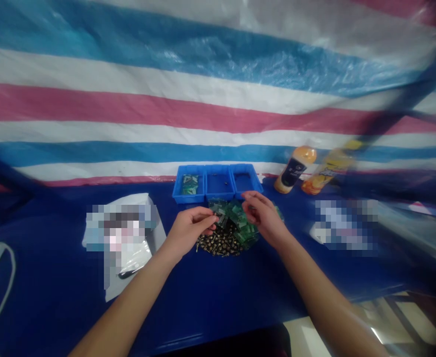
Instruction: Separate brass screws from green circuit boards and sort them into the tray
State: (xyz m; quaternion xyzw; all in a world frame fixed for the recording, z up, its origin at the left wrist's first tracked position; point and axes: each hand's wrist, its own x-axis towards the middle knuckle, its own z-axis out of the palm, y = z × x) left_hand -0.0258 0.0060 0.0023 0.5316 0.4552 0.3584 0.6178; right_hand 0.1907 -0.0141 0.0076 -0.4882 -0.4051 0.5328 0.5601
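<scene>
Two bare forearms (125, 307) reaching over a heap of screws on a blue-covered bench

Lower left of the frame: a thin white looped cord (7, 282) lies on the glossy dark-blue bench cover (203, 307). Left of centre: a white sheet with a pixelated, unreadable surface (119, 238) lies flat, with a clear plastic bag (134, 260) on it. Centre: the left hand (190, 230) has its fingers bunched toward the thumb at the edge of a pile of flat green packets (236, 218); whether they pinch anything cannot be told. The right hand (262, 218) is half open, curved over the same pile, its fingertips just above the packets. A heap of dark screws with brass-coloured tips (218, 243) lies directly below both hands, touching the packets. Behind them stands a bright-blue plastic tray with three compartments (218, 182): left, green packets (189, 184); middle, a few small dark pieces (220, 183). Right of centre: an orange-capped bottle (295, 168) and a blurred yellow bottle (331, 168) stand beside the tray, with a second pixelated object (342, 225) nearer the bench edge. Background: a striped blue, white and pink plastic sheet (203, 111).
</scene>
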